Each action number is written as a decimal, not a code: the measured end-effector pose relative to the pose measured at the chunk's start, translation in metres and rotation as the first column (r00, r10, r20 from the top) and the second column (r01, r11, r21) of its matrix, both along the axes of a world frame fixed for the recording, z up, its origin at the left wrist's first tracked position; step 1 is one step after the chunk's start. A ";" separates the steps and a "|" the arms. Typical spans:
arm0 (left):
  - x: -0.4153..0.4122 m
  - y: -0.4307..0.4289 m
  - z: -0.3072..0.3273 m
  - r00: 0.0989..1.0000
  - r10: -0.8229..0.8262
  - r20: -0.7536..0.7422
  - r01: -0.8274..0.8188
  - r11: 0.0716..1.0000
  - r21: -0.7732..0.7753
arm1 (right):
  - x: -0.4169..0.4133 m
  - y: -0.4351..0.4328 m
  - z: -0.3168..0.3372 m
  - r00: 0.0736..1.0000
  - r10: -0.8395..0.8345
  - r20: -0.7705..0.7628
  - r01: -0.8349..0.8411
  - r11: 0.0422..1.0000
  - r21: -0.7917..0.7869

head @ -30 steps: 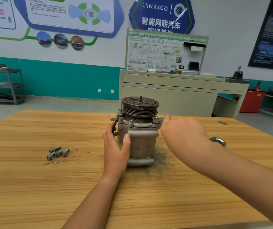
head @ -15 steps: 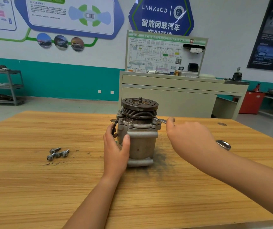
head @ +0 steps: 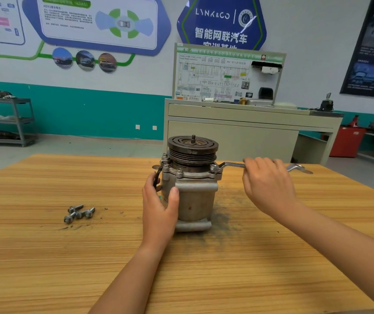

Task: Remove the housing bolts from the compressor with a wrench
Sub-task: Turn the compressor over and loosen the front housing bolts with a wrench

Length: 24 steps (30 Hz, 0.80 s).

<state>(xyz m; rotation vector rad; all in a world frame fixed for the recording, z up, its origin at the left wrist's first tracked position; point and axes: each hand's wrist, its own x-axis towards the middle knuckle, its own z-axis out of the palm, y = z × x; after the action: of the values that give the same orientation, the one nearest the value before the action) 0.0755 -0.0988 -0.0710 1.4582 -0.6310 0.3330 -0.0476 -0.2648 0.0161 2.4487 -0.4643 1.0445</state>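
Note:
A grey metal compressor (head: 195, 200) stands upright on the wooden table (head: 68, 268), its dark grooved pulley on top. My left hand (head: 158, 207) grips the left side of its body. A silver wrench (head: 231, 165) sits with its ring end on a housing bolt (head: 213, 167) at the flange's right corner and reaches out to the right. My right hand (head: 267, 184) is closed around the middle of its handle. Another bolt head (head: 179, 171) shows on the front of the flange. Three removed bolts (head: 79, 213) lie loose on the table to the left.
Dark grime (head: 222, 220) smears the table right of the compressor. A beige cabinet with a wiring display board (head: 226, 123) stands behind the table. A grey shelf rack (head: 7, 121) is at the far left, and a red cabinet (head: 346, 141) at the far right.
My right hand has swung the wrench handle outward to the right, away from the compressor, so more of the wrench now shows. My left hand keeps its hold on the body.

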 end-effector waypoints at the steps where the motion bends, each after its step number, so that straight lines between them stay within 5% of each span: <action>1: 0.000 0.000 0.000 1.000 0.002 -0.001 -0.002 1.000 -0.002 | 0.008 -0.005 -0.002 1.000 -0.007 0.013 0.006 1.000 0.028; 10: 0.001 -0.001 0.000 1.000 0.001 -0.015 -0.001 1.000 -0.005 | 0.064 -0.014 0.013 0.994 0.052 -0.101 -0.046 0.997 0.061; 14: 0.001 -0.002 0.000 1.000 0.004 -0.007 -0.004 1.000 0.005 | 0.062 -0.019 0.027 0.973 -0.021 -0.230 -0.003 0.995 -0.103; 17: 0.002 -0.003 0.000 1.000 0.016 -0.002 -0.016 1.000 0.008 | 0.039 -0.030 0.047 0.996 -0.034 -0.077 0.040 0.996 0.078; 20: 0.003 -0.003 -0.001 1.000 0.029 0.011 -0.029 1.000 0.006 | 0.010 -0.034 0.055 0.993 0.062 0.098 -0.086 0.960 0.268; 24: 0.003 -0.003 -0.001 1.000 0.019 0.002 -0.019 1.000 0.003 | -0.021 -0.010 0.047 0.992 0.094 -0.085 -0.071 0.967 0.243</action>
<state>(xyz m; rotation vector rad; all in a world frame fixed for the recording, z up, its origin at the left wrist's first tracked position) 0.0788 -0.1014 -0.0720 1.4679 -0.6195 0.3486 -0.0684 -0.2746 0.0634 2.7395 -0.4862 0.9457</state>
